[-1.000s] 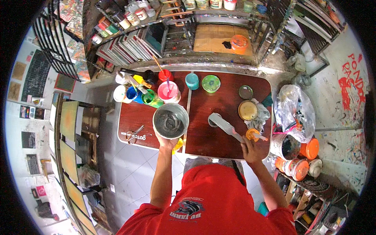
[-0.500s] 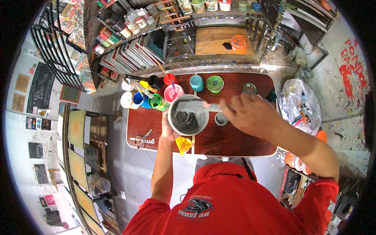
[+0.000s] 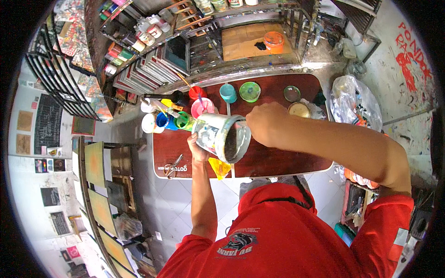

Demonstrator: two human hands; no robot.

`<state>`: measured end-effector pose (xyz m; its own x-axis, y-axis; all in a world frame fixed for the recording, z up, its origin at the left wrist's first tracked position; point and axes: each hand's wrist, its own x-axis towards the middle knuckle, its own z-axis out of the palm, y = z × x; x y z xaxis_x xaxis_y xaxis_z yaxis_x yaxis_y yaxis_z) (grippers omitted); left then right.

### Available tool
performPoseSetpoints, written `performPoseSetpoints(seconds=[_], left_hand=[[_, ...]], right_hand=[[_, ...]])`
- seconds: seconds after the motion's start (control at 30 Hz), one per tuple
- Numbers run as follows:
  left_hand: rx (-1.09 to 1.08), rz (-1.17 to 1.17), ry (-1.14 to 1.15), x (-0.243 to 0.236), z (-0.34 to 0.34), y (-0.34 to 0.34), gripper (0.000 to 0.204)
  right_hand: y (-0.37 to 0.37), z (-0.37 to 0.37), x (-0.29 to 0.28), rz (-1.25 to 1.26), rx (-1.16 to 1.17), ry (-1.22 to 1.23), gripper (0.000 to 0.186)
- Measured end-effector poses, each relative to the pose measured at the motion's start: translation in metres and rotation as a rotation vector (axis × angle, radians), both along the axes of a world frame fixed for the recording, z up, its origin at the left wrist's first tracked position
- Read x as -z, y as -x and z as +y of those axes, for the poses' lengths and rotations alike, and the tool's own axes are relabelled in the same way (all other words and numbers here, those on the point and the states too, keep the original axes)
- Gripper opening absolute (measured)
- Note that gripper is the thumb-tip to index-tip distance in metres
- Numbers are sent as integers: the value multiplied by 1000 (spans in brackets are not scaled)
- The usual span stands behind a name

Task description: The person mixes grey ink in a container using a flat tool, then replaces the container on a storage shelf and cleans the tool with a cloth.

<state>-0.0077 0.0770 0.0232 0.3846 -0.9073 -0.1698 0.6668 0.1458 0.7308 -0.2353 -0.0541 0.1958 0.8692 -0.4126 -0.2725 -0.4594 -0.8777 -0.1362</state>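
My left hand (image 3: 198, 149) grips a white bucket (image 3: 209, 133) from the left and below, tipped sideways with its opening to the right and dark grey paint smeared inside. My right hand (image 3: 266, 123) is closed at the bucket's upper right rim; what it holds is hidden behind its fingers. Open paint cups stand just behind: blue (image 3: 162, 119), green (image 3: 181, 122), pink (image 3: 200, 108) and red (image 3: 194, 91) with a stick. A yellow bag-like object (image 3: 219, 169) lies below the bucket on the brown table (image 3: 296, 157). Scissors (image 3: 173, 165) lie at the left.
Turquoise (image 3: 228, 93) and green (image 3: 250, 92) tubs sit at the table's back. A shelf (image 3: 199, 65) with frames and paint pots rises behind. A plastic bag (image 3: 352, 97) of rubbish stands at the right, a panel rack (image 3: 95, 167) at the left.
The bucket has gone from upright to tipped toward the right. My right hand, earlier holding a grey spatula over the table, has moved up and left to the bucket's rim.
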Motion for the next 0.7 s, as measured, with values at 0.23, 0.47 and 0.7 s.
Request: performPoseSetpoints(seconds=[0.23,0.47,0.7], left_hand=[[-125,96,192,11,-5,-13,78],[-253,99,83,16,-9,3,69],[-315,134,-4,48,26,7,65]], right_hand=[[-2,1,-8,173,406,-1364,59],[69,-2,49,-306,304,-939,46],[165,5,133,-188,630,-488,45]])
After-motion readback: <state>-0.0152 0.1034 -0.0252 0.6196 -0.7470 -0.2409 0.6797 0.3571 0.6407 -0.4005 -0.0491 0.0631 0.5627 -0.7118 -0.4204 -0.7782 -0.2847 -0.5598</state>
